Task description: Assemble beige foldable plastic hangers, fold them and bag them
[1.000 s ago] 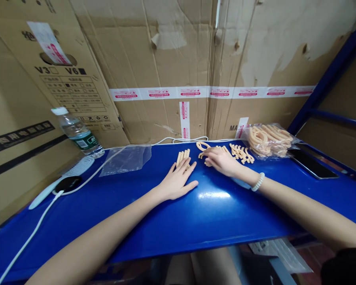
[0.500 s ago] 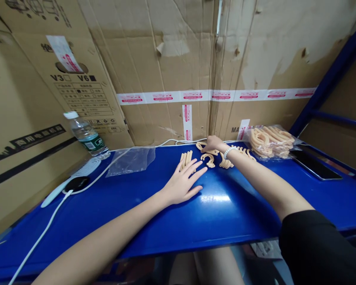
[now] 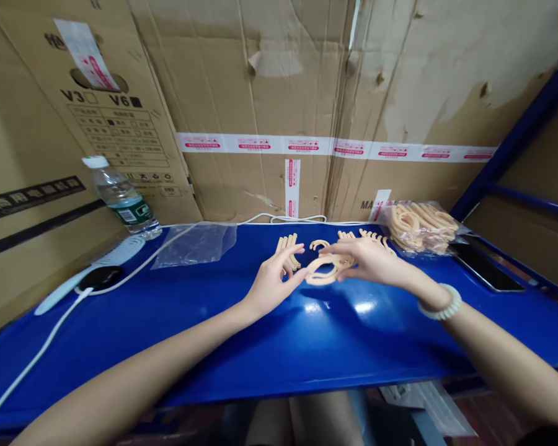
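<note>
Above the blue table, my right hand (image 3: 369, 260) grips a beige plastic piece (image 3: 322, 277) with a long oval opening, like a folded travel hanger. My left hand (image 3: 274, 279) is at its left end, thumb tip at or against it, index finger held apart from the thumb. Behind my left fingers lies a row of beige straight strips (image 3: 288, 243). A beige C-shaped hook (image 3: 319, 243) rests just beyond the held piece. Farther right, more beige strips (image 3: 346, 235) and a row of small curved pieces (image 3: 374, 236) are partly covered by my right hand.
A clear bag of beige parts (image 3: 421, 228) stands at the back right beside a dark phone (image 3: 486, 267). An empty plastic bag (image 3: 195, 244), water bottle (image 3: 123, 201), pale hairbrush (image 3: 116, 251), black charging puck (image 3: 100, 280) and white cable (image 3: 41, 356) are left. Cardboard (image 3: 260, 179) walls the back.
My right hand has come back toward me from the rear of the table with the looped beige piece. My left hand has lifted and curled its spread fingers toward that piece. The view has shifted slightly.
</note>
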